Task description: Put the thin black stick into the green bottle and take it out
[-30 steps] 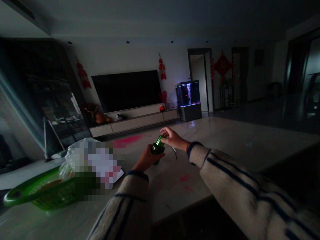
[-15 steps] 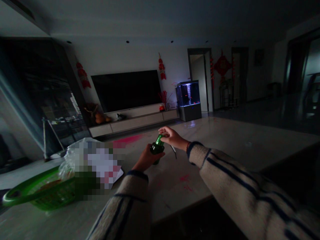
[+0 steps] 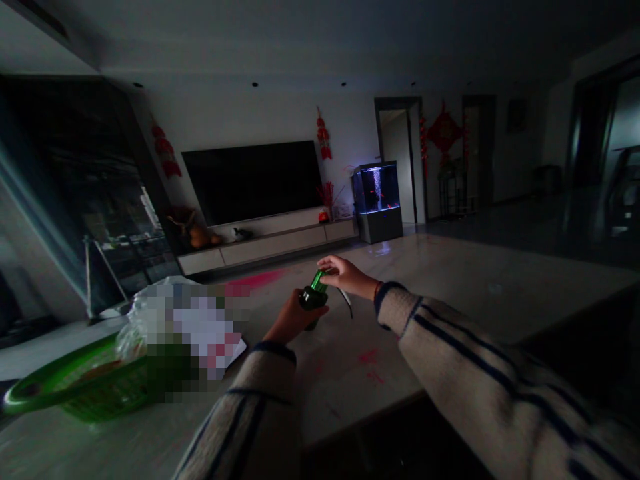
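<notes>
A dark green glass bottle [image 3: 313, 297] stands over the pale tabletop [image 3: 450, 293] in the middle of the dim view. My left hand [image 3: 293, 319] is wrapped round its body from below. My right hand [image 3: 345, 275] is closed over the bottle's neck and top, fingers curled. A thin dark thing [image 3: 347, 300], perhaps a tool or strap, hangs below the right hand; I cannot make out what it is. Both arms wear a cream sweater with dark stripes.
A green plastic basket [image 3: 75, 390] with a clear bag and papers sits at the table's left. Beyond the table are a television [image 3: 253, 180] on a low cabinet, a lit fish tank [image 3: 377, 190], red wall ornaments and a doorway.
My right hand has closed down a little more over the bottle's top. The bottle and left hand have hardly moved.
</notes>
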The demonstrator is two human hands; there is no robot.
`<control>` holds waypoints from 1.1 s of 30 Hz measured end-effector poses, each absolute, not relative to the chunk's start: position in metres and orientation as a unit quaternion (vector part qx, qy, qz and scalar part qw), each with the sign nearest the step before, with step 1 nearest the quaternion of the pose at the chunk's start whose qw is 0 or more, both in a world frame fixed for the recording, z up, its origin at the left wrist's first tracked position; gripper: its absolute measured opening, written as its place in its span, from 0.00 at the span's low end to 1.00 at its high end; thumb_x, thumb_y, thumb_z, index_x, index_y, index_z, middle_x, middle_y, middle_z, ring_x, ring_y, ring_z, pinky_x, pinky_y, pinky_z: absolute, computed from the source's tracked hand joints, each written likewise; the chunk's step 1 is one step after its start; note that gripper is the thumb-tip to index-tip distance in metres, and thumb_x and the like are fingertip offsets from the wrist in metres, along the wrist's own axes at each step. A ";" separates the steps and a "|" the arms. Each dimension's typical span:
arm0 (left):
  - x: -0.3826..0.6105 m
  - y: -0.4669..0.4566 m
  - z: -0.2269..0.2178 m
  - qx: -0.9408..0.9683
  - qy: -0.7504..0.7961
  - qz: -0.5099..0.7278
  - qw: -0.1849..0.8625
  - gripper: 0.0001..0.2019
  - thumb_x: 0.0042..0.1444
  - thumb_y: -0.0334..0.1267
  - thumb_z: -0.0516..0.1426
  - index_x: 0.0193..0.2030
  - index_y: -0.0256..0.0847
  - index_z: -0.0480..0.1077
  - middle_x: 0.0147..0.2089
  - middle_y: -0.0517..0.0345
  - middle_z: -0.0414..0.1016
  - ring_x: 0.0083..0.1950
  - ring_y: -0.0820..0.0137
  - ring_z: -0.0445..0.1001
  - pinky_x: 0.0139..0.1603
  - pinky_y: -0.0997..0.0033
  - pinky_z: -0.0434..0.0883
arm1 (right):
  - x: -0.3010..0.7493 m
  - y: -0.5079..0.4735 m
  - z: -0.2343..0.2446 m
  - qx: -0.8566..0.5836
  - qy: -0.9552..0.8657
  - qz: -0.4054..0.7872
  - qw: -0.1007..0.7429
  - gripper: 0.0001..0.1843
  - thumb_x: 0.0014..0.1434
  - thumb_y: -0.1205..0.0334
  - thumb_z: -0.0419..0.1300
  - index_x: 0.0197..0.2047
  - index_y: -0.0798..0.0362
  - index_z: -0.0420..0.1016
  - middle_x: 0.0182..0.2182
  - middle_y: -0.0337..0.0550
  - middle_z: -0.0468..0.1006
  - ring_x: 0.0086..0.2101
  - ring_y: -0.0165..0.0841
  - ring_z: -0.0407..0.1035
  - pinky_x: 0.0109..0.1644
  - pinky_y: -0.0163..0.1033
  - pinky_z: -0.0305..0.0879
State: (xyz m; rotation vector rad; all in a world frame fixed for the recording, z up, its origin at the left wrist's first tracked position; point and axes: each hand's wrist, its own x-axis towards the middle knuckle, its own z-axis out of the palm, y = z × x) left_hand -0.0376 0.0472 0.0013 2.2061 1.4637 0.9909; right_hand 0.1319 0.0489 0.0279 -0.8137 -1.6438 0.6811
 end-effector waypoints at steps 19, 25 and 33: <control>-0.037 0.045 0.003 0.766 0.515 0.349 0.158 0.31 0.32 0.51 0.63 0.42 0.37 0.62 0.35 0.54 0.72 0.37 0.65 0.71 0.34 0.69 0.67 | 0.134 0.049 0.026 -0.408 -0.696 0.227 0.545 0.23 0.44 0.59 0.62 0.44 0.55 0.64 0.35 0.42 0.68 0.31 0.27 0.64 0.37 0.36 0.64; -0.037 0.046 0.002 0.763 0.520 0.352 0.151 0.30 0.32 0.50 0.63 0.42 0.37 0.62 0.35 0.53 0.72 0.36 0.65 0.71 0.33 0.68 0.67 | 0.134 0.046 0.028 -0.376 -0.708 0.243 0.547 0.20 0.44 0.66 0.61 0.42 0.56 0.65 0.36 0.43 0.69 0.36 0.29 0.65 0.41 0.37 0.64; -0.037 0.047 0.002 0.766 0.519 0.348 0.149 0.30 0.32 0.50 0.63 0.42 0.37 0.62 0.36 0.53 0.72 0.38 0.64 0.71 0.35 0.68 0.67 | 0.134 0.048 0.029 -0.351 -0.700 0.276 0.558 0.22 0.44 0.71 0.59 0.44 0.54 0.63 0.45 0.45 0.68 0.42 0.29 0.65 0.46 0.37 0.62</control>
